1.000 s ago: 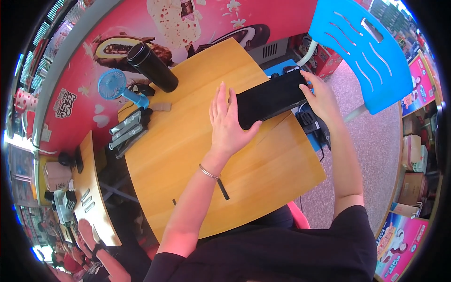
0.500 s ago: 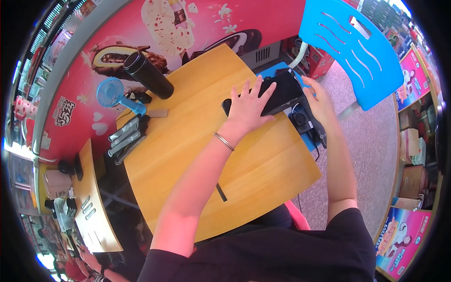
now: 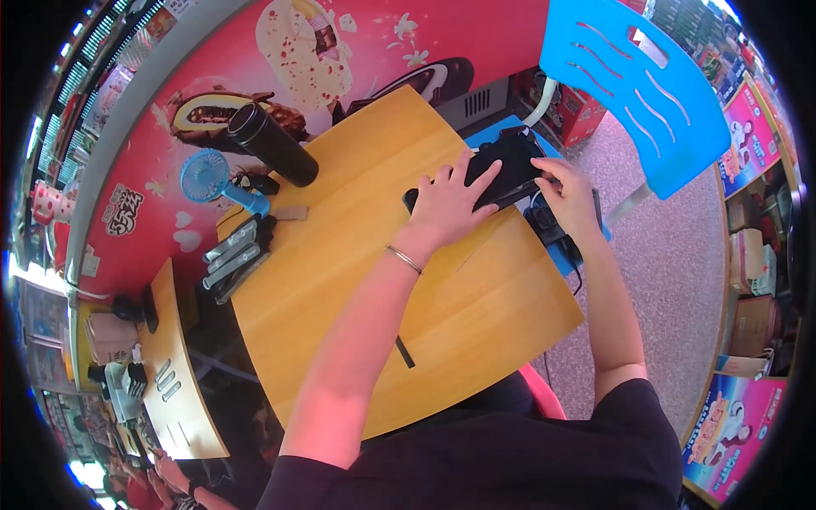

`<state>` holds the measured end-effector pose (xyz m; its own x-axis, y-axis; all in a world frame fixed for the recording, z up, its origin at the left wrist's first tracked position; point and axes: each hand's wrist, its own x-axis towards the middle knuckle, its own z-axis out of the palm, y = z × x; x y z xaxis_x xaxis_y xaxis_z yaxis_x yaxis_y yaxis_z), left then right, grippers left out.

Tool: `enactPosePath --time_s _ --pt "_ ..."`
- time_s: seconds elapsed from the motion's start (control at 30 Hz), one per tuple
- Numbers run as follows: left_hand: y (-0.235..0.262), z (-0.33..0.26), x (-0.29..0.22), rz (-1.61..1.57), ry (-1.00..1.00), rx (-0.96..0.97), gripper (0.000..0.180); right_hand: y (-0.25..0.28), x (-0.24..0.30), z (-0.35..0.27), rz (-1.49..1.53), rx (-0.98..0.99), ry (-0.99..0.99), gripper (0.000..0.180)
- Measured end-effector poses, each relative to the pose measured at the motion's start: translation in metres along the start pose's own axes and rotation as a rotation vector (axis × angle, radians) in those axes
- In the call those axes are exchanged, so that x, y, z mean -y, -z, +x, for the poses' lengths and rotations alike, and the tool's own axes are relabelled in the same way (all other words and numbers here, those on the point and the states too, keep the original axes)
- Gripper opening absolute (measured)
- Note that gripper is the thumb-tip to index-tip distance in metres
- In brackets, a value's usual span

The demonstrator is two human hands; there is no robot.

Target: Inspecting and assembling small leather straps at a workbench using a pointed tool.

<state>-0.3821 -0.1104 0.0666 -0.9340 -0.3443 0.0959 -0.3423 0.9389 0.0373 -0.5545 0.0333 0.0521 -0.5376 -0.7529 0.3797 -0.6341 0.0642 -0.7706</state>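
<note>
A black, boxy case-like object (image 3: 510, 161) lies at the far right corner of the wooden table (image 3: 340, 246), partly over its edge; its exact kind is unclear. My left hand (image 3: 450, 202) rests on its left part, palm down with fingers spread. At the right end, my right hand (image 3: 568, 197) has its fingers bent and pinched together at the case's edge. A black device with a cable (image 3: 548, 225) sits below the right hand on a blue seat (image 3: 563, 259), partly hidden. One thin black strip (image 3: 405, 352) lies on the table closer to me.
A black tumbler (image 3: 272, 144), a blue handheld fan (image 3: 206, 176) and several grey wrapped pieces (image 3: 234, 259) stand along the table's left edge. A blue chair back (image 3: 637, 93) rises at the far right. Another person's hand (image 3: 170, 469) shows at lower left.
My right hand has moved left onto the case's right end, and its fingers have gone from stretched to bent. My left hand stays spread on the case with its fingers slightly shifted.
</note>
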Motion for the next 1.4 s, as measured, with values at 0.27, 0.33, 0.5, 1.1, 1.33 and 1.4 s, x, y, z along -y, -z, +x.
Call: enactPosePath --time_s 0.27,0.33,0.5,1.1,1.33,1.4 --pt "0.001 0.0 -0.001 0.034 -0.015 0.067 0.059 -0.002 0.007 0.005 -0.213 -0.088 0.249 0.031" --pt "0.003 -0.001 -0.001 0.034 -0.02 0.069 0.058 -0.008 0.015 0.014 -0.266 -0.048 0.318 0.034" --pt "0.001 0.001 -0.001 -0.007 0.003 0.088 0.049 -0.026 0.0 0.028 -0.497 0.117 0.373 0.041" --pt "0.001 0.001 0.007 0.016 -0.074 -0.015 0.057 -0.033 -0.011 0.029 -0.544 0.157 0.285 0.046" --pt "0.079 -0.051 0.023 -0.544 -0.018 -0.584 0.021 0.004 0.026 0.018 -0.423 -0.059 0.443 0.034" --pt "0.127 -0.11 0.011 -0.797 0.214 -0.724 0.013 0.004 0.05 0.003 -0.091 -0.191 0.342 0.024"
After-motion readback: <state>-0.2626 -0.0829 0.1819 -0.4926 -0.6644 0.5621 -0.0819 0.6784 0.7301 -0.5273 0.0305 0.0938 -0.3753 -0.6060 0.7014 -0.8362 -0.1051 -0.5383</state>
